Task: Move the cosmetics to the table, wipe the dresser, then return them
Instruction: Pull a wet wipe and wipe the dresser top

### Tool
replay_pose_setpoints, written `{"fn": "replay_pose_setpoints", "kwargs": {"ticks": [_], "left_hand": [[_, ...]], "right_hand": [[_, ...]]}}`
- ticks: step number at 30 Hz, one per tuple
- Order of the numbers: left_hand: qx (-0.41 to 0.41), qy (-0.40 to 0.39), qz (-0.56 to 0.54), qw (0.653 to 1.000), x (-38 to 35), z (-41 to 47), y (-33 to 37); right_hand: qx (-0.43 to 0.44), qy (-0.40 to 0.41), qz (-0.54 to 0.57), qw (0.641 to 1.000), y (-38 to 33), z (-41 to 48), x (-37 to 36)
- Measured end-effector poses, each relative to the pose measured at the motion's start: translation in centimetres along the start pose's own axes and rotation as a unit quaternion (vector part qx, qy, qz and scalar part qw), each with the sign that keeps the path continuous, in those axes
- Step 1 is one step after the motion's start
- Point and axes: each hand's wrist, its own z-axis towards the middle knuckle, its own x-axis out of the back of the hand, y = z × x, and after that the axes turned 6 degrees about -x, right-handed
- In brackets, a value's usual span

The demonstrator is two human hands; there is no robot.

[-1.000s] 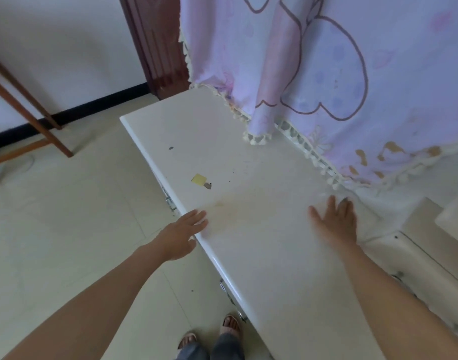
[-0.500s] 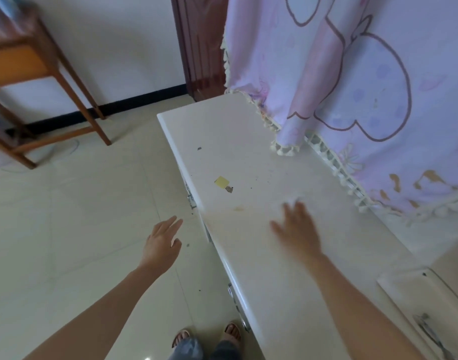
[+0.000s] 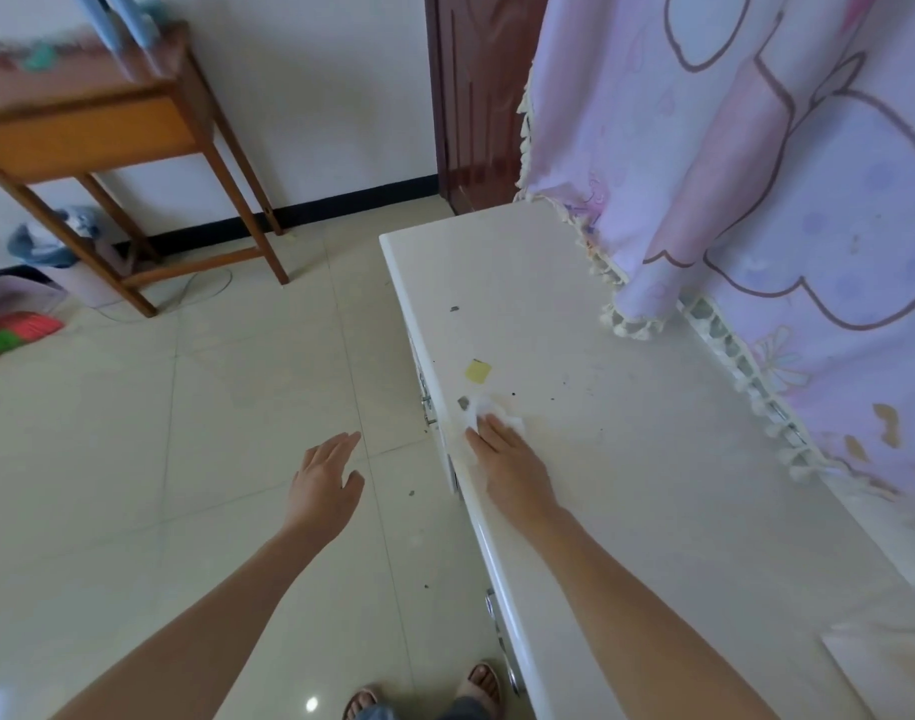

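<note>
- I get a bright, even daylight picture; the pink curtain (image 3: 788,163) glows softly, so light seems to come through it.
- Shadows are faint and soft-edged, palest on the floor (image 3: 133,459).
- One small white glare spot sits on a tile near the bottom edge, beside the feet (image 3: 476,685).
- The wooden table (image 3: 86,132) at upper left is smeared by motion blur; what stands on it I cannot make out.
- Wide-angle distortion bends the dresser (image 3: 679,485) edge and stretches the forearms (image 3: 653,615) low in frame.
- The right hand (image 3: 512,470) and white wipe (image 3: 492,410) look slightly soft.
</note>
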Motion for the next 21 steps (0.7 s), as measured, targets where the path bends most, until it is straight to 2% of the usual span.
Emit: {"fn": "replay_pose_setpoints", "kwargs": {"ticks": [2, 3, 5, 8, 10, 11, 13, 16, 18, 20, 21], "left_hand": [[0.006, -0.007, 0.003, 1.0, -0.1, 0.2, 0.3], [0.007, -0.011, 0.002, 1.0, -0.2, 0.3, 0.5], [0.002, -0.015, -0.004, 1.0, -0.4, 0.6, 0.8], [-0.005, -0.014, -0.009, 1.0, -0.3, 1.1, 1.1], [-0.007, -0.013, -0.011, 1.0, -0.1, 1.4, 1.0], [-0.007, -0.013, -0.012, 1.0, 0.0, 1.6, 0.9], [-0.007, -0.016, -0.014, 1.0, 0.1, 2.1, 0.6], [-0.008, -0.012, -0.016, 1.0, 0.4, 3.0, 0.3], [-0.005, -0.006, -0.023, 1.0, 0.8, 3.8, 0.0], [-0.003, 0.001, -0.029, 1.0, 1.5, 4.8, -0.6], [-0.005, 0.002, -0.03, 1.0, 1.8, 5.3, -1.0]], "right_hand": [[0.038, 0.007, -0.036, 0.999, 2.0, -0.6, 0.7], [0.024, 0.007, -0.038, 0.999, 3.6, -0.9, 1.2], [-0.082, 0.043, -0.001, 0.996, 7.5, -1.3, 2.6], [-0.267, 0.084, 0.027, 0.96, 13.2, -1.7, 5.4], [-0.331, 0.107, 0.013, 0.937, 14.0, -0.9, 5.8], [-0.335, 0.123, 0.009, 0.934, 13.1, -0.2, 5.2], [-0.273, 0.123, 0.022, 0.954, 9.2, 1.2, 3.0], [-0.074, 0.068, 0.054, 0.993, 1.0, 2.7, -1.1], [0.04, 0.034, 0.071, 0.996, -3.4, 3.1, -2.0], [0.095, 0.023, 0.041, 0.994, -4.5, 3.5, -1.9], [0.081, 0.044, 0.027, 0.995, -4.1, 3.6, -1.6]]}}
